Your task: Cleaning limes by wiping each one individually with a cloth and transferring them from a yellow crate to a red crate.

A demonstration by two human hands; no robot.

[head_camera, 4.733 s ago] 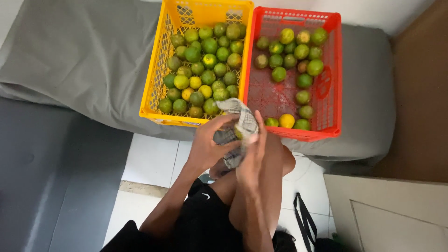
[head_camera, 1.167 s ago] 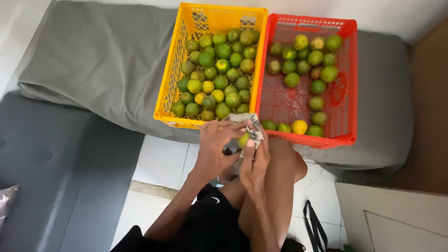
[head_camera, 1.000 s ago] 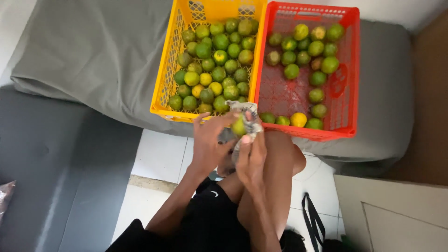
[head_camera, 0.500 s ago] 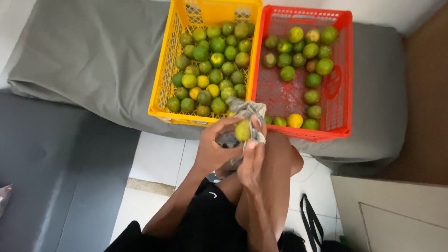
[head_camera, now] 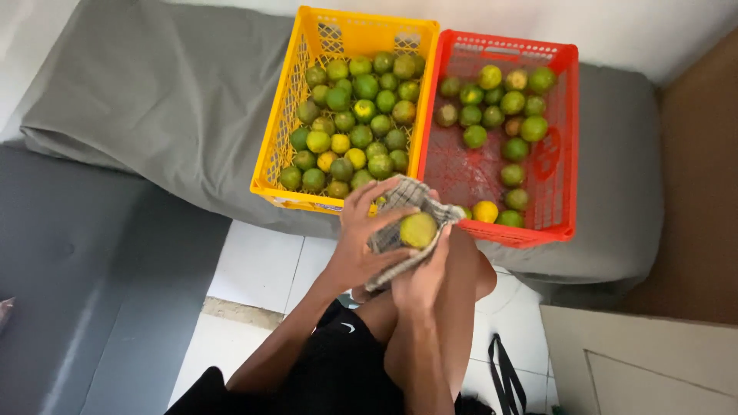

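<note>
Just below frame centre, left hand (head_camera: 355,244) and right hand (head_camera: 421,278) closed together around a checked grey cloth (head_camera: 400,230), cradling a yellow-green citrus fruit (head_camera: 418,230) on top of it. Directly above, at upper centre, a yellow crate (head_camera: 270,161) packed with green citrus, touching a red crate (head_camera: 567,146) to its right, partly filled, both resting on a grey sheet (head_camera: 154,107)
</note>
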